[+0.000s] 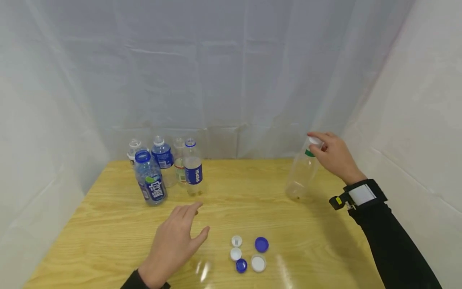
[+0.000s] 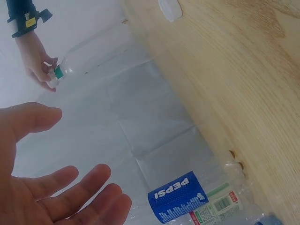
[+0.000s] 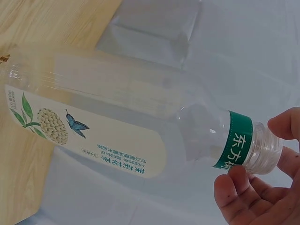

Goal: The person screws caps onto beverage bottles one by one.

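At the right of the table, my right hand (image 1: 337, 157) grips the top of a tall clear plastic bottle (image 1: 300, 180), thumb and fingers around its pale cap (image 1: 315, 141). The right wrist view shows a green neck band (image 3: 238, 140) and a cream label with a flower and a blue butterfly (image 3: 77, 124). The bottle looks upright with its base at the table; whether it bears fully on it I cannot tell. My left hand (image 1: 175, 241) hovers over the table's front left, fingers spread and holding nothing. Nearest to it is a Pepsi bottle (image 1: 193, 172).
Uncapped bottles cluster at the back left, including a blue-tinted one (image 1: 151, 185) and a blue-labelled one (image 1: 163, 157). Several loose caps lie at the front middle, among them a blue cap (image 1: 261, 244) and a white cap (image 1: 258, 263). Pale sheeting (image 1: 223, 80) borders the wooden table (image 1: 245, 200).
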